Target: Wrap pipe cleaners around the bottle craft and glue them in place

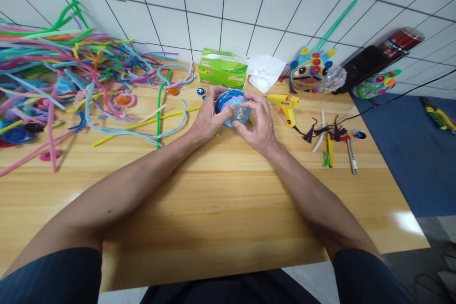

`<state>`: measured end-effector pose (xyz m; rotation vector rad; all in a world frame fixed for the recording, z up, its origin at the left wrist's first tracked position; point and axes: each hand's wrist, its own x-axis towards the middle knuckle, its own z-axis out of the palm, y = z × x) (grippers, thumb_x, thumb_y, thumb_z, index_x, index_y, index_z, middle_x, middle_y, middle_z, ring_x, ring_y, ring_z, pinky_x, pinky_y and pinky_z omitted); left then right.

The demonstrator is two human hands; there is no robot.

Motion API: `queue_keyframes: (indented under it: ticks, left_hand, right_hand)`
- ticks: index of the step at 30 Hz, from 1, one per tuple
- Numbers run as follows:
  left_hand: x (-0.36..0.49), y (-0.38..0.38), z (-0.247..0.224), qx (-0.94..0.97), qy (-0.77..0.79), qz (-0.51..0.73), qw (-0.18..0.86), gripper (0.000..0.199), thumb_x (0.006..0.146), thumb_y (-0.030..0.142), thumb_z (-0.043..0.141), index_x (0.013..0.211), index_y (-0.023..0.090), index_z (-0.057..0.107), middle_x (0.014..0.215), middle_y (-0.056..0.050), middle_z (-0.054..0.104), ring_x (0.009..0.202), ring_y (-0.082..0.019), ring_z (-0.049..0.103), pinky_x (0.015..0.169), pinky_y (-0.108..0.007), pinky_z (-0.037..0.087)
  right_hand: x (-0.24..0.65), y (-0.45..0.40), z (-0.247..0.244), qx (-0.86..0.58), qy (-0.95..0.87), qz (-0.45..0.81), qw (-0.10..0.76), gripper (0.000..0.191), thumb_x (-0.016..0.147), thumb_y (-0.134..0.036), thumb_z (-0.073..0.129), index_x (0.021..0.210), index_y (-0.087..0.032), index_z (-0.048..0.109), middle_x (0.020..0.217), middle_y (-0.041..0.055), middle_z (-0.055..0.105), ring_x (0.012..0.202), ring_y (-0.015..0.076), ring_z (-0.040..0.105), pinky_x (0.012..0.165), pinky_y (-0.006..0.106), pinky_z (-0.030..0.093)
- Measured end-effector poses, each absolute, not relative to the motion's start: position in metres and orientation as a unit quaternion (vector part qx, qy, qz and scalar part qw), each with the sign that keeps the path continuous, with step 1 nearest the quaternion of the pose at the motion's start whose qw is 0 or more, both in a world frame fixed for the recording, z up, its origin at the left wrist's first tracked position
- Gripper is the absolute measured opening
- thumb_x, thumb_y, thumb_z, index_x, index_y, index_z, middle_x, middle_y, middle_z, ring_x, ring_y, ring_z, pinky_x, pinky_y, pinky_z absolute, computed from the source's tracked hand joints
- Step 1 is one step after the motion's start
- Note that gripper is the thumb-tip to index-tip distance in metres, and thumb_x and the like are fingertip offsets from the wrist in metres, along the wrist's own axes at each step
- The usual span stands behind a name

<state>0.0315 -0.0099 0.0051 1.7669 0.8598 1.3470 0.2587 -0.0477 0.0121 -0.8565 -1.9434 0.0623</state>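
Between my two hands is a round craft piece (232,103), wrapped in blue, lilac and light-blue fuzzy pipe cleaner, with a shiny clear part showing at its near side. My left hand (211,115) curls round its left side, thumb on the front. My right hand (258,121) grips the right side, its fingers bent over the top and the thumb under the shiny part. A yellow hot glue gun (288,108) lies just right of my right hand. Behind the piece stands a green tissue pack (223,70).
Many coloured pipe cleaners (42,71) heap at the left. Decorated craft figures (309,73) stand at the back right, near a dark red flask (401,42). A white-handled cutter (352,157), dark tassels (309,132) and a black cord lie right. White paper (265,70) rests by the tiled wall.
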Motion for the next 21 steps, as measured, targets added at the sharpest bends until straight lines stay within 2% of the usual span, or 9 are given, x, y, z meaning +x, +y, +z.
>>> queue_keyframes:
  ticks: [11, 17, 21]
  left_hand:
    - [0.0355, -0.0084, -0.0003, 0.680, 0.332, 0.540, 0.369, 0.080, 0.106, 0.093, 0.078, 0.149, 0.028, 0.060, 0.152, -0.013, 0.079, 0.148, -0.036, 0.078, 0.131, -0.054, 0.064]
    - [0.0351, -0.0101, 0.0017, 0.686, 0.330, 0.535, 0.367, 0.077, 0.110, 0.090, 0.076, 0.150, 0.027, 0.058, 0.153, -0.015, 0.078, 0.148, -0.037, 0.078, 0.131, -0.056, 0.063]
    - [0.0353, -0.0103, 0.0019, 0.682, 0.322, 0.537, 0.378, 0.076, 0.109, 0.088, 0.078, 0.150, 0.027, 0.059, 0.154, -0.014, 0.078, 0.150, -0.036, 0.077, 0.133, -0.054, 0.063]
  right_hand:
    - [0.2574, -0.0453, 0.0065, -0.343, -0.792, 0.019, 0.505, 0.042, 0.106, -0.042, 0.080, 0.146, -0.035, 0.066, 0.161, 0.0157, 0.074, 0.154, 0.0444, 0.073, 0.133, 0.080, 0.061]
    - [0.2549, -0.0454, 0.0061, -0.355, -0.787, -0.010, 0.505, 0.039, 0.110, -0.048, 0.077, 0.145, -0.034, 0.066, 0.158, 0.0159, 0.077, 0.149, 0.0429, 0.075, 0.128, 0.077, 0.065]
    - [0.2547, -0.0446, 0.0047, -0.340, -0.785, 0.004, 0.518, 0.037, 0.111, -0.045, 0.076, 0.145, -0.034, 0.067, 0.158, 0.0156, 0.075, 0.150, 0.0429, 0.074, 0.129, 0.077, 0.064]
